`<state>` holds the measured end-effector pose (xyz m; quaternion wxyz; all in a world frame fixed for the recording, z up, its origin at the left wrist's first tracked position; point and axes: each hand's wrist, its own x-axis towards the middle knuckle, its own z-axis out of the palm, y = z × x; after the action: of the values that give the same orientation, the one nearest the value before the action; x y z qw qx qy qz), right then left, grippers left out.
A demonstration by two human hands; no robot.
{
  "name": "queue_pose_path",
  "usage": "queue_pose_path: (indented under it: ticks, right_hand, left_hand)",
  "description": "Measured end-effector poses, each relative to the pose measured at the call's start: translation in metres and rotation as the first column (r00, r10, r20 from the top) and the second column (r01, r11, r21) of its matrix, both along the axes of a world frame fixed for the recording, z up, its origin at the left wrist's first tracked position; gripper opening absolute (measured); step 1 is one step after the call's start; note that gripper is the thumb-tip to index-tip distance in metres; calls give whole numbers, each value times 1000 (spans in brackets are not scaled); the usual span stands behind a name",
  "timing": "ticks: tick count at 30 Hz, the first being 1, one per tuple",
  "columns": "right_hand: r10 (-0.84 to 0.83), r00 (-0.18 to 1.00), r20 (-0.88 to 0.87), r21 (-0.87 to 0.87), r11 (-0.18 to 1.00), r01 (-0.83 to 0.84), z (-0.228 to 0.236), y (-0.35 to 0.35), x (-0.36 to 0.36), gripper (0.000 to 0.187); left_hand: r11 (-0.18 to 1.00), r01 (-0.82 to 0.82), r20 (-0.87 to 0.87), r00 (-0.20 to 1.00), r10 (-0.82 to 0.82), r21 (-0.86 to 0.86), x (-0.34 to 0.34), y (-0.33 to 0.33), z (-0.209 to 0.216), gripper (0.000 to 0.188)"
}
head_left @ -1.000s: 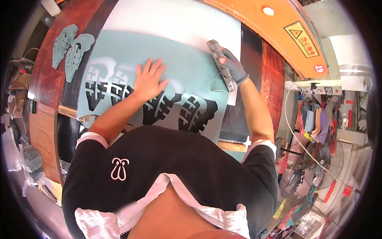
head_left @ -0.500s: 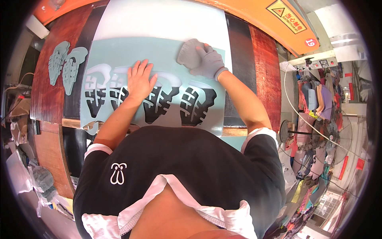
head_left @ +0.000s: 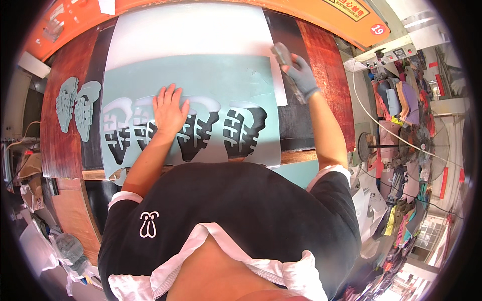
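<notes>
My bare left hand (head_left: pixel 170 111) lies flat on a pale green sheet (head_left: pixel 201 75), fingers stretched out, close to a row of shoe-upper-shaped cut-outs. Dark board shows through these openings. In a grey glove, my right hand (head_left: pixel 303 75) grips a grey cutting die (head_left: pixel 282 54), tilted on edge past the sheet's right side. Motion blurs the die, and its underside is hidden. Two cut pale green shoe-upper pieces (head_left: pixel 87 111) lie side by side at the left.
A white sheet (head_left: pixel 191 30) extends behind the green one. The board (head_left: pixel 321 65) is red-brown with black bands. An orange machine beam (head_left: pixel 150 6) crosses the far side. At the right stand a switch panel (head_left: pixel 396 54), a fan (head_left: pixel 424 147) and hanging coloured pieces (head_left: pixel 409 100).
My right hand has moved right with the die, off the green sheet, and tipped it up on edge. The left hand stays flat on the sheet. The view has shifted slightly.
</notes>
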<state>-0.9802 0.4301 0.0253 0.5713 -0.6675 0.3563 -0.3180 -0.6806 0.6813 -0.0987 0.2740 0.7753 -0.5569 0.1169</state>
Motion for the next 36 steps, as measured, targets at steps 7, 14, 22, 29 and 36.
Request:
queue_pose_path:
  ticks: [7,14,22,29,36]
  right_hand:
    - [-628,337,-702,-603,775,188,-47,15,-117,71]
    - [-437,834,-337,-890,438,-131,-63,32,-41,36]
    - [-392,902,-183,-809,581,88,-89,51,-7,43]
    - [-382,918,-109,-792,591,152,-104,56,-9,40]
    - [-462,875,-145,-863,492,116,-100,61,-10,35]
  left_hand:
    - [995,47,-33,998,-45,91,3,1,11,45]
    - [854,515,17,856,-517,70,-59,-53,69,53]
    - [785,542,-91,835,-542,299,-133,-140,57,65]
    - [744,586,-29,791,-611,320,-125,-154,60,53]
    - [631,641,7,699,-715,438,-127,-167,64,24]
